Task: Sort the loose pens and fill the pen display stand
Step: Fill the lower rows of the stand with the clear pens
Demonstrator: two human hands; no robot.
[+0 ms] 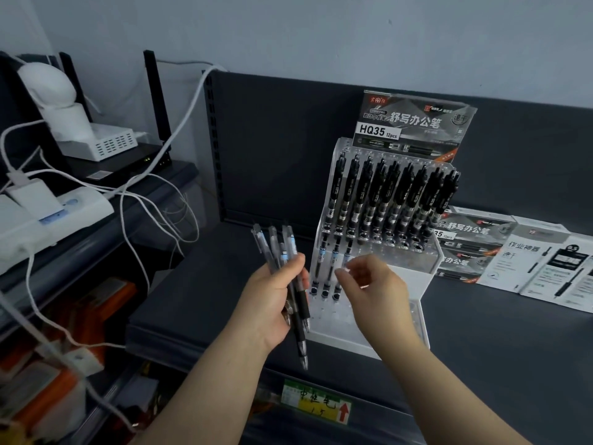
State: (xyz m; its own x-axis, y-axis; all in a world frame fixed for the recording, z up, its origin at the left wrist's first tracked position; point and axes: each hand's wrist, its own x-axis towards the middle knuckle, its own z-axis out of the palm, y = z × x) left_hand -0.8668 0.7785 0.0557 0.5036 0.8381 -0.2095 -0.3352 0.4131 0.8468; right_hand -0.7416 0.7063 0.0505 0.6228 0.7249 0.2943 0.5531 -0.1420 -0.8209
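Your left hand [276, 300] grips the loose pens [290, 284] as a bundle, ready as supply. Your right hand [372, 284], fingers loosely curled and empty, hovers just beside the three pens [335, 261] standing in the front row of the display stand [414, 277].

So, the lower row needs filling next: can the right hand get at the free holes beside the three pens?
Likely yes: the right hand is at the lower row of the stand, by the three pens, and nothing lies across the free holes to their right.
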